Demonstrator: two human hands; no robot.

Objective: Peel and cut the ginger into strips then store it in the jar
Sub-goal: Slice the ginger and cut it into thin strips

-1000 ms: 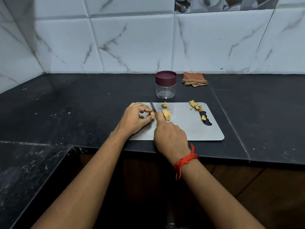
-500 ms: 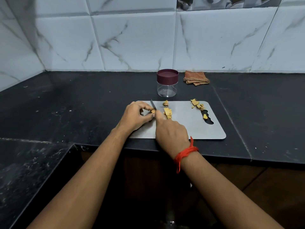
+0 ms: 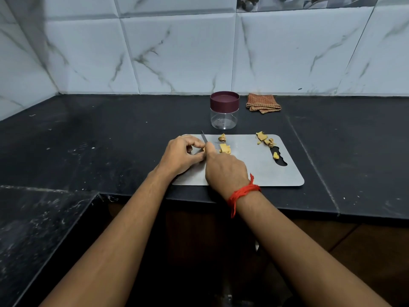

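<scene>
1. The left hand [image 3: 180,155] had its grip pinched shut on a small ginger piece [image 3: 203,149] near the left end of the cutting board [image 3: 254,171]. Its fingertips were curled in, a tuck I judged worth keeping, since the blade stood right against them.
2. The right hand [image 3: 225,169] had its grip closed round the knife [image 3: 204,138], with the handle hidden under the palm and the tip pointing away. With so little ginger to hold, short straight-down cuts looked safer than sawing.
3. Cut slices [image 3: 224,149] lay just right of the blade. New strips would do best matched to them and nudged aside.
4. Peel scraps [image 3: 264,138] sat at the board's far right, by its handle slot. They were best kept apart from the good strips.
5. The jar [image 3: 224,110] stood on the desk [image 3: 110,140] just behind the board, lid on and seemingly empty. It would need opening first.
</scene>
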